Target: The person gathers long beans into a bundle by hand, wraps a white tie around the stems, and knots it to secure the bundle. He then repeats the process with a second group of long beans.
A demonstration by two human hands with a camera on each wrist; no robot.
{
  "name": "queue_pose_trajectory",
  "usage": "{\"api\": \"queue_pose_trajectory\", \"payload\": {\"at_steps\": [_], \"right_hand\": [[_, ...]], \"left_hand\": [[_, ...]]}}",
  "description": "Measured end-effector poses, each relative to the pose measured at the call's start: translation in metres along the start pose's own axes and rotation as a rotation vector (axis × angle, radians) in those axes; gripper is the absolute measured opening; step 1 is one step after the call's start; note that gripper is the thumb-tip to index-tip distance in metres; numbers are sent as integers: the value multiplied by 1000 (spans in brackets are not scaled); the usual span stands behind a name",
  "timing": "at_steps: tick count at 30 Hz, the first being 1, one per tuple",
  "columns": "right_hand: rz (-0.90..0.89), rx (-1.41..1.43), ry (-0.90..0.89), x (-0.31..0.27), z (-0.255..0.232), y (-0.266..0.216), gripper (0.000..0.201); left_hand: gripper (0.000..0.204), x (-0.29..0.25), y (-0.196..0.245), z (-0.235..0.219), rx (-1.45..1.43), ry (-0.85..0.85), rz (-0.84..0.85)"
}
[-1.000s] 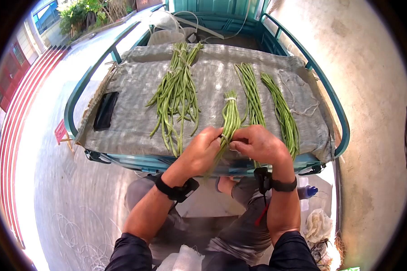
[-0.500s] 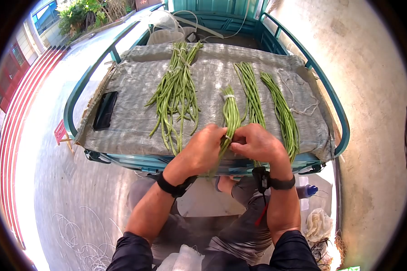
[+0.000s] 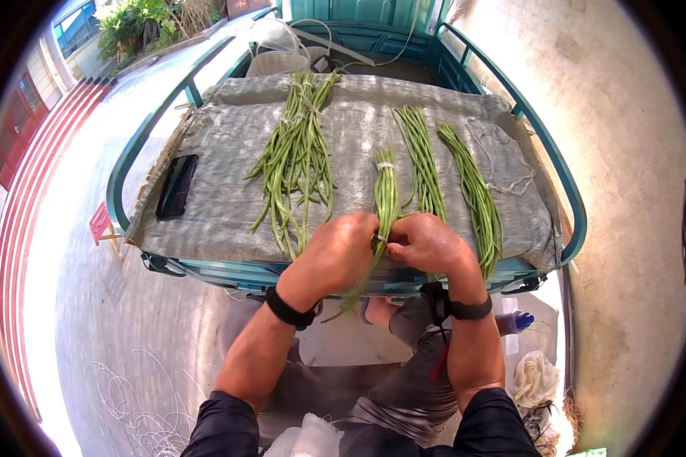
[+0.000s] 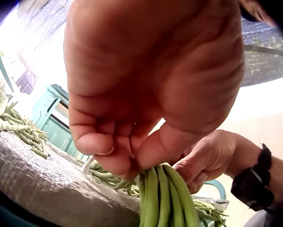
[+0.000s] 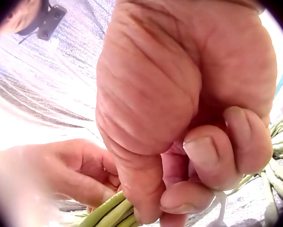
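A bundle of long green beans point(image 3: 386, 194) lies lengthwise on the grey sack cloth point(image 3: 221, 198), with a white tie near its far end. My left hand point(image 3: 335, 255) grips the bundle's near end, fingers and thumb curled round the beans point(image 4: 165, 203). My right hand point(image 3: 427, 244) is pressed against the same spot from the right. Its thumb and fingers point(image 5: 203, 179) pinch a white string point(image 5: 222, 203) at the bundle point(image 5: 108, 210). The bean tips hang over the cart's near edge below my left hand.
A loose pile of beans point(image 3: 297, 160) lies to the left, and two more bundles point(image 3: 423, 160) point(image 3: 472, 190) to the right. A black flat object point(image 3: 177, 185) sits at the cloth's left edge, loose string point(image 3: 503, 164) at the right. Teal rails point(image 3: 129, 164) border the cart.
Both hands stayed at the bundle's near end and shifted slightly. The bundle swung a little to lie straighter, and its tips now hang lower past the edge.
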State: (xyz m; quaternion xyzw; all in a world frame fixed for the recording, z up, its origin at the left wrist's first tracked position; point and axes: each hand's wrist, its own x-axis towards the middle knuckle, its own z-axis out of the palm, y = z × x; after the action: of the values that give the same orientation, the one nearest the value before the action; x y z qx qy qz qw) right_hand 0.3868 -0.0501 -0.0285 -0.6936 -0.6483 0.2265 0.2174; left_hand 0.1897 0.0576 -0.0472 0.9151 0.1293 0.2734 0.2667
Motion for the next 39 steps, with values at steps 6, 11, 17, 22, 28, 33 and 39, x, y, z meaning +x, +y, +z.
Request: {"api": "queue_pose_trajectory", "payload": {"at_steps": [6, 11, 17, 22, 28, 33, 39], "right_hand": [[29, -44, 9, 5, 2, -7, 25], [-9, -117, 2, 8, 7, -4, 23], [-171, -56, -20, 0, 3, 6, 23], [-90, 47, 6, -9, -16, -9, 25], [-13, 114, 14, -3, -18, -5, 27], [66, 292, 52, 4, -18, -18, 43], [58, 706, -15, 3, -19, -11, 22]], "left_hand": [[18, 6, 2, -10, -117, -48, -105], [21, 4, 5, -5, -113, -9, -246], [23, 0, 3, 7, -40, -7, -275], [22, 1, 12, 14, -5, 11, -267], [25, 1, 13, 18, -2, 37, -171], [21, 2, 12, 18, -52, -14, -217], [17, 6, 11, 20, -71, -23, -264]]}}
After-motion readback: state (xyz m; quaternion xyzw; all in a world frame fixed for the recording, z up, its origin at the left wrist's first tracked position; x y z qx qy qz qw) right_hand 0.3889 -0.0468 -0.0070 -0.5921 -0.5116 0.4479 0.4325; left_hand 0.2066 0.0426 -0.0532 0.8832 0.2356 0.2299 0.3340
